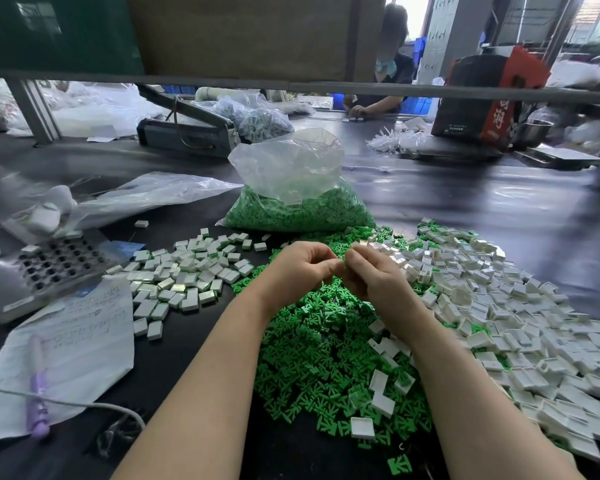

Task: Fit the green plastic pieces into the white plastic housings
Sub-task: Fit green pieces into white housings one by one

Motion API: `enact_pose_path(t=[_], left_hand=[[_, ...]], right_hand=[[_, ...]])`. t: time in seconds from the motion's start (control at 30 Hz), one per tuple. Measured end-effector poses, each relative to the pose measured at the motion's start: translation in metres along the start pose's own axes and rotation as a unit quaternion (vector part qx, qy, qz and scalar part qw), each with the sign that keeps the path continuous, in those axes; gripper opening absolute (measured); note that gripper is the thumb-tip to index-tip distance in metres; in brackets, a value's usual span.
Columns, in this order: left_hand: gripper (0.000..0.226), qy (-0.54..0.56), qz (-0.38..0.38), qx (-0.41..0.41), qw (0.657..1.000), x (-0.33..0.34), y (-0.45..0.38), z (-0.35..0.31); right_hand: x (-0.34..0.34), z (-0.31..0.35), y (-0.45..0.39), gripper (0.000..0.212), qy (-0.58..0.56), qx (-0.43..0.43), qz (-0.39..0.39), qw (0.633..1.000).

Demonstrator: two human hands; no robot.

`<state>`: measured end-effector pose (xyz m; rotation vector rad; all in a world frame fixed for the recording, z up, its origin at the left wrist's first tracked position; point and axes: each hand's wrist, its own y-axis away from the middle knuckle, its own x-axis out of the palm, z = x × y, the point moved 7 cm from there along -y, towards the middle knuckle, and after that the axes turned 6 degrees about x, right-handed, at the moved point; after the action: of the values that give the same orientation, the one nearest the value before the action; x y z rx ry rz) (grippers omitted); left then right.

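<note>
My left hand (300, 268) and my right hand (368, 271) meet fingertip to fingertip above the middle of a heap of green plastic pieces (326, 348). Both have curled fingers pinching something small between them; what each one holds is hidden by the fingers. A wide heap of empty white housings (520, 323) spreads to the right. A smaller pile of white housings (187, 275), some showing green inside, lies to the left.
A clear bag of green pieces (302, 206) stands behind the heaps. A perforated metal tray (49, 265), handwritten paper (73, 344) and a purple pen (37, 393) lie left. Another person (388, 81) works across the dark table (499, 209).
</note>
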<state>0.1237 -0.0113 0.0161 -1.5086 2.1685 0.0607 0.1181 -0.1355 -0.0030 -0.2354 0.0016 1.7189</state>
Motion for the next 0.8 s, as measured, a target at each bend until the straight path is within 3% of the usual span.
enact_pose_path(t=[0.2,0.5,0.67,0.8], left_hand=[[0.034,0.063,0.011,-0.002,0.998,0.019,0.001,-0.006],[0.025,0.056,0.043,-0.016,0.997,0.023,0.000,0.003],[0.027,0.027,0.011,0.006,1.000,0.022,-0.003,-0.003],[0.011,-0.011,-0.033,0.027,0.999,0.007,-0.004,-0.005]], right_hand=[[-0.001,0.002,-0.001,0.030,-0.042,-0.011,-0.006,0.999],[-0.003,-0.002,0.001,0.031,-0.055,0.019,0.008,0.998],[-0.004,-0.004,-0.002,0.027,-0.080,0.011,-0.013,0.997],[-0.006,-0.003,-0.002,0.027,-0.052,-0.014,-0.024,0.998]])
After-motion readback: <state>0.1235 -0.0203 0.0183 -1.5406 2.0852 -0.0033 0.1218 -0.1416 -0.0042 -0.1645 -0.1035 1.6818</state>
